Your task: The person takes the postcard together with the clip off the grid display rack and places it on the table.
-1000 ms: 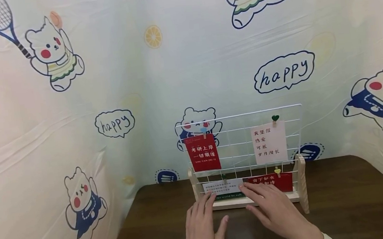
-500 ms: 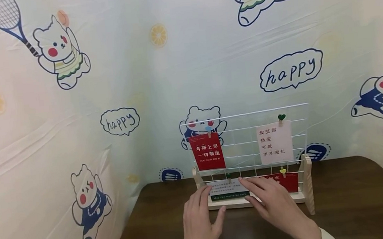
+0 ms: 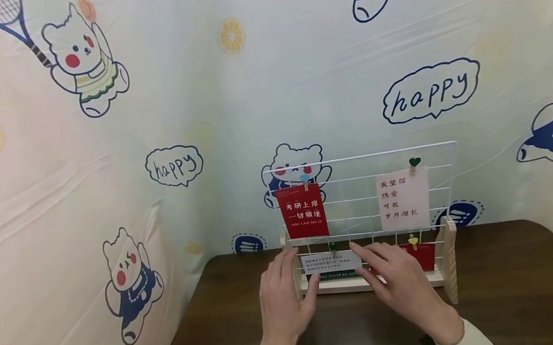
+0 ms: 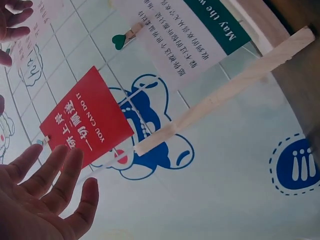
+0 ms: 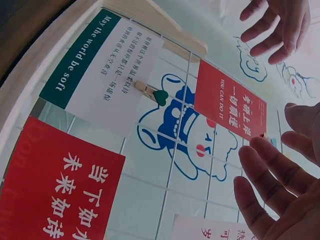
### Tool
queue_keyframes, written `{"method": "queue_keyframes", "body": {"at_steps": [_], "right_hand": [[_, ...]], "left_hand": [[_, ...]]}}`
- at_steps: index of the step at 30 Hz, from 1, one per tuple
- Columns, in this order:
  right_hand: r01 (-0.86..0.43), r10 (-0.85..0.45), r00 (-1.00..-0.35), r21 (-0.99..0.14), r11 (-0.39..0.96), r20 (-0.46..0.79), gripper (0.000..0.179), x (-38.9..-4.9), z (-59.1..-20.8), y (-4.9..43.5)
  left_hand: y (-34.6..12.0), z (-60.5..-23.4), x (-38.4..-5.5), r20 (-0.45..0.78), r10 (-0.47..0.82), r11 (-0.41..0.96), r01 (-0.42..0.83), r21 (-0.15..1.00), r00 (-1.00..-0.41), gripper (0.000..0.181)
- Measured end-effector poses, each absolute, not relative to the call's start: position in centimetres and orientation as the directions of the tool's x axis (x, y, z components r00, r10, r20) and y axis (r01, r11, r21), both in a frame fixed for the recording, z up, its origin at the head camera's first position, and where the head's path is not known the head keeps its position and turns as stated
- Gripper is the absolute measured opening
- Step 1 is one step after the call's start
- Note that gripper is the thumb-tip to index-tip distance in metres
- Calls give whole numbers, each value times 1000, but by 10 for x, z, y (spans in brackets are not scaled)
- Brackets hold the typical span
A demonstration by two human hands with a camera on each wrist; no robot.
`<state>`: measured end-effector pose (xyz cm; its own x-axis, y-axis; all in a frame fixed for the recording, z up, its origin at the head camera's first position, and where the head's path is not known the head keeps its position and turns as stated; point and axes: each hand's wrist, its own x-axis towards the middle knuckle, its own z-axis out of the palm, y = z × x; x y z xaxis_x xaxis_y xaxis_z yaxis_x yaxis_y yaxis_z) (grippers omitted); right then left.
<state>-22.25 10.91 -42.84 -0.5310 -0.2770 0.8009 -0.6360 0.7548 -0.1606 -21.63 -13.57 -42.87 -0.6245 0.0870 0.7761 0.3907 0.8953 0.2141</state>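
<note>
A white wire grid rack (image 3: 357, 206) on a wooden stand holds several clipped cards. My left hand (image 3: 284, 296) hovers before its lower left corner, fingers spread and relaxed, holding nothing. Likewise free of any object, my right hand (image 3: 407, 285) is before the lower right part, partly covering the lower red card (image 3: 427, 258). Between them hangs the white-and-green card (image 3: 332, 261) under a dark green clip (image 5: 160, 96). Above are a red card (image 3: 305, 210) with a light blue clip (image 3: 305, 178) and a pale pink card (image 3: 404, 199) with a green heart clip (image 3: 415, 162).
The rack stands near the back of a dark brown wooden table (image 3: 230, 316). Its right wooden leg (image 3: 451, 258) is beside the lower red card, which carries a yellow heart clip (image 3: 413, 241). A patterned cloth (image 3: 84, 196) surrounds the table.
Both hands have risen slightly, and the left has shifted left off the white-and-green card, widening the gap between them. The head view has also shifted a little; the cards hang as before.
</note>
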Motion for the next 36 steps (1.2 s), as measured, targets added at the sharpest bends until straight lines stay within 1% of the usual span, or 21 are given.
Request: {"method": "queue_keyframes", "body": {"at_steps": [5, 6, 7, 9, 11, 14, 19, 21, 25, 30, 36], "right_hand": [[-643, -243, -506, -175, 745, 827, 41, -224, -427, 105], [-648, -234, -496, -176, 741, 836, 40, -224, -427, 104], [-653, -223, -485, -180, 735, 846, 40, -225, -426, 103], [-657, -205, -468, -183, 732, 859, 46, -226, -424, 103], [-653, -190, -462, -188, 733, 866, 50, -228, -422, 102], [-645, -177, -471, -200, 738, 864, 51, -230, -419, 103], [-635, -149, -486, -231, 737, 861, 37, -233, -415, 104], [-637, -140, -490, -244, 732, 860, 39, -235, -413, 103], [-644, -135, -495, -258, 720, 858, 48, -237, -409, 97], [-649, -124, -491, -267, 713, 862, 50, -237, -406, 92], [-662, -125, -477, -261, 703, 870, 46, -241, -402, 89]], "left_hand": [[-134, -426, -218, 784, 66, 889, 393, 235, -618, 59], [-134, -425, -218, 783, 60, 888, 391, 242, -619, 59], [-134, -425, -218, 782, 55, 886, 392, 249, -621, 59], [-133, -424, -219, 781, 48, 881, 395, 260, -622, 60], [-132, -423, -220, 781, 39, 877, 395, 272, -624, 60], [-131, -422, -222, 785, 25, 870, 400, 289, -620, 61], [-130, -418, -227, 799, 15, 841, 440, 315, -601, 60], [-130, -415, -229, 806, 8, 827, 456, 327, -592, 60], [-132, -412, -231, 812, -17, 818, 458, 347, -584, 60], [-134, -410, -232, 798, -20, 823, 444, 356, -603, 60], [-133, -406, -235, 788, -19, 823, 438, 361, -615, 59]]}}
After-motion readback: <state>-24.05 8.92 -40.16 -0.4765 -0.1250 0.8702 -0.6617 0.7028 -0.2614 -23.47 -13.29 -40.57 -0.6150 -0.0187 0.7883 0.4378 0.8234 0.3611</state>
